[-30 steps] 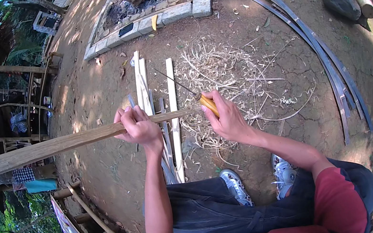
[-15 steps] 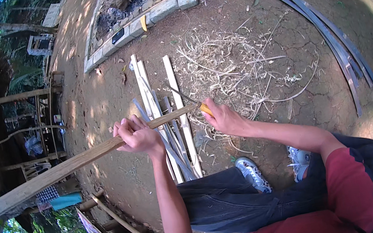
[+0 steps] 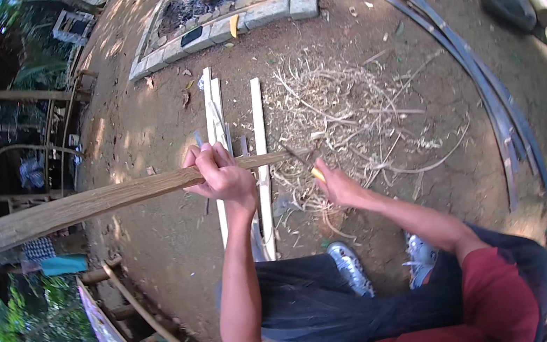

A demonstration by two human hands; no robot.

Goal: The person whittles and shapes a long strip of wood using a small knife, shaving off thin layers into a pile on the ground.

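Note:
My left hand (image 3: 220, 172) is closed around a long wooden pole (image 3: 81, 210), gripping it not far from its thinner right end. The pole runs from the left rim of the view to a spot just past my fist. In my right hand (image 3: 339, 186) is a knife (image 3: 317, 173) with a yellow handle, my fingers wrapped round it. Its dark, narrow blade points up and left and crosses the pole's thin end; whether the edge touches the wood I cannot tell.
Pale wooden strips (image 3: 259, 138) lie on the ground beneath the pole. Curled shavings (image 3: 333, 98) are heaped beyond my right hand. Long dark strips (image 3: 464, 50) lie to the right near a grey rock (image 3: 507, 1). A block-edged fire pit (image 3: 268, 13) holds a phone (image 3: 192, 36) on its rim.
The pole has swung closer to level, and my left hand has shifted right and slightly up along with it. My right hand with the knife has moved right and down.

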